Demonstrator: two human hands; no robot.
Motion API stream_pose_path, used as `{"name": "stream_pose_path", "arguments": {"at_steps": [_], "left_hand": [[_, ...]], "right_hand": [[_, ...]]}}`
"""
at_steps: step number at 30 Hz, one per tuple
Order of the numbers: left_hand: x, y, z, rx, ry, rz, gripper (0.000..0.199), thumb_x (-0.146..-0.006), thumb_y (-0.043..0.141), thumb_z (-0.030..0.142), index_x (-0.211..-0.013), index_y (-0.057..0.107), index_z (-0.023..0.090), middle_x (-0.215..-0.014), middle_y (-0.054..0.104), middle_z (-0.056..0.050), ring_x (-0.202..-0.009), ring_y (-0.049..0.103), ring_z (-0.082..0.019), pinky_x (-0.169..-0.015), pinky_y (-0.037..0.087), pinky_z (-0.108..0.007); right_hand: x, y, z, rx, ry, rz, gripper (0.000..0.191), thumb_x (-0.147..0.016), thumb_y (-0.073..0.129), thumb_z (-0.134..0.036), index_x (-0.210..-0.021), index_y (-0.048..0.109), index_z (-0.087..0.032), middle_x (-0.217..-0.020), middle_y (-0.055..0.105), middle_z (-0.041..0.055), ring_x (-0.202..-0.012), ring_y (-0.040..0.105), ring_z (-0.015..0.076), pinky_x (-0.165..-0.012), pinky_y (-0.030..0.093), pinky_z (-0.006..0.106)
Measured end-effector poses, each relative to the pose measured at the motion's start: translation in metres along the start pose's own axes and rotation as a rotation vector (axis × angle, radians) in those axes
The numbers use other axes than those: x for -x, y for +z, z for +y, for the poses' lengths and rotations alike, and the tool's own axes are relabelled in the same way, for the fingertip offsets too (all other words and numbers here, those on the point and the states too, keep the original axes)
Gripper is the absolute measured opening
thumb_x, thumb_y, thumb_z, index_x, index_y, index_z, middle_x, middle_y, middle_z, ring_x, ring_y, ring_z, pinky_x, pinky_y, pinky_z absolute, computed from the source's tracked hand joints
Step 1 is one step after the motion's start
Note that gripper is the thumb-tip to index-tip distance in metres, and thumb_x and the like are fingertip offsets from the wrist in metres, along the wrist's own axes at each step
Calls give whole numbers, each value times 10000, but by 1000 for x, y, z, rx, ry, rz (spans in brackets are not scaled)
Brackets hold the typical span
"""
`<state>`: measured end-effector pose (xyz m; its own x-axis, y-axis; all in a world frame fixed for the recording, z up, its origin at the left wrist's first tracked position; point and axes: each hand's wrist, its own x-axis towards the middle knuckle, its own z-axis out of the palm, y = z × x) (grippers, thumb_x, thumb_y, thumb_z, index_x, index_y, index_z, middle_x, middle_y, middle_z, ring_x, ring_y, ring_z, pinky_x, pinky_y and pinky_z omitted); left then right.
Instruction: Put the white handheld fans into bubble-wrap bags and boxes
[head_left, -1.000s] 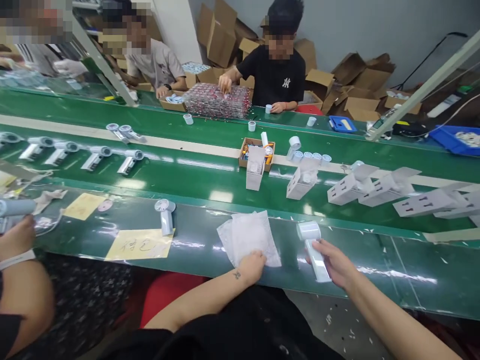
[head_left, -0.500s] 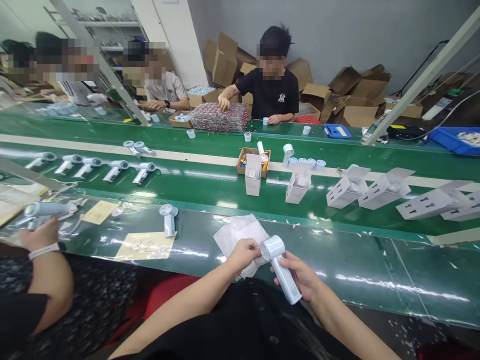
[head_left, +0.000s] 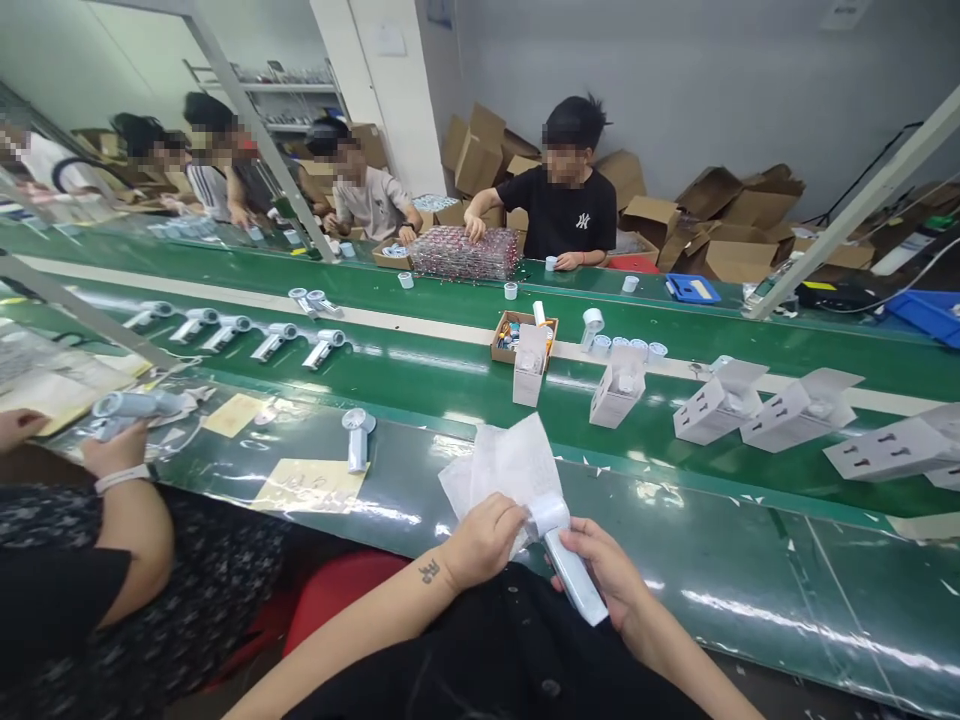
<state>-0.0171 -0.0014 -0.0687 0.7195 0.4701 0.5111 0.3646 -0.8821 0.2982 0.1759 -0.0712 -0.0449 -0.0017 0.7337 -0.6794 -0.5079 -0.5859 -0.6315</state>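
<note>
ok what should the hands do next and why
Probably guide the hair dryer's head toward the white wrap: the right hand grips the dryer below its head, which overlaps the wrap in view, and the left hand has its fingertips right beside both.

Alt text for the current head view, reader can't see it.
A person's right hand holds a pale-blue, hairdryer-shaped device by its handle, the left hand close to its round head, with thin white sheets just beyond. Past them, open white boxes and similar devices line a green belt, with co-workers on the far side.
</note>
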Motion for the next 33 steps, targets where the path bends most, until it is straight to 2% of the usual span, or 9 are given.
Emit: {"name": "stream_pose_path", "arguments": {"at_steps": [7,11,14,19,22,25,29,31,33], "left_hand": [[-27,30,7,28,-536,-199,143,-783,451,78,-852,524,180,-815,597,-50,-737,583,-182,-667,459,-277],[-44,20,28,179,-399,-380,89,-790,477,146,-834,542,188,-771,619,-31,-702,579,-178,-633,416,-263],[-54,12,33,258,-542,-375,132,-769,470,134,-809,587,181,-706,618,-8,-643,553,-149,-588,372,-241],[-59,4,25,532,-717,-389,140,-702,508,133,-730,643,159,-586,552,35,-557,481,-105,-525,333,-206],[-58,-3,26,732,-890,-292,177,-678,513,136,-768,665,130,-561,540,39,-525,475,-96,-492,345,-192],[-63,-11,42,853,-742,-202,197,-711,529,163,-813,694,129,-634,625,2,-570,543,-108,-529,404,-195],[-70,-7,72,819,-228,-329,202,-735,549,130,-817,722,194,-769,707,-17,-738,636,-150,-714,486,-220],[-68,-7,67,862,-84,-425,210,-754,557,129,-846,721,223,-842,726,-5,-812,655,-156,-786,496,-220],[-58,-17,35,881,-175,-390,174,-767,595,172,-880,716,225,-905,733,-5,-860,662,-156,-830,497,-223]], "right_hand": [[3,2,-4,-113,-32,162,353,-676,768,-324,-871,494,-217,-641,688,3,-502,628,168,-472,508,275],[-4,-1,-1,-186,-68,210,352,-588,798,-293,-779,513,-216,-558,627,-40,-530,607,157,-486,477,249],[-7,-3,7,-149,-55,207,351,-538,798,-313,-680,491,-221,-517,568,-60,-516,557,129,-498,445,229],[16,-25,3,275,-129,130,388,-593,742,-485,-636,458,-225,-553,519,-62,-524,490,113,-492,396,222],[41,-49,-18,540,-226,83,380,-700,679,-547,-654,500,-215,-543,498,-59,-530,465,110,-516,400,225],[49,-62,-37,275,-185,119,393,-728,664,-598,-771,569,-219,-703,606,-23,-688,574,142,-644,486,258],[24,-44,-29,-25,223,8,464,-669,711,-608,-882,632,-202,-730,667,29,-688,645,216,-681,543,380],[8,-33,-17,-29,307,-156,358,-609,798,-428,-814,659,-170,-683,682,51,-657,656,226,-678,545,364],[-5,-33,-9,-46,229,-189,366,-530,826,-251,-857,685,-164,-767,722,66,-714,678,232,-718,547,337]]}}
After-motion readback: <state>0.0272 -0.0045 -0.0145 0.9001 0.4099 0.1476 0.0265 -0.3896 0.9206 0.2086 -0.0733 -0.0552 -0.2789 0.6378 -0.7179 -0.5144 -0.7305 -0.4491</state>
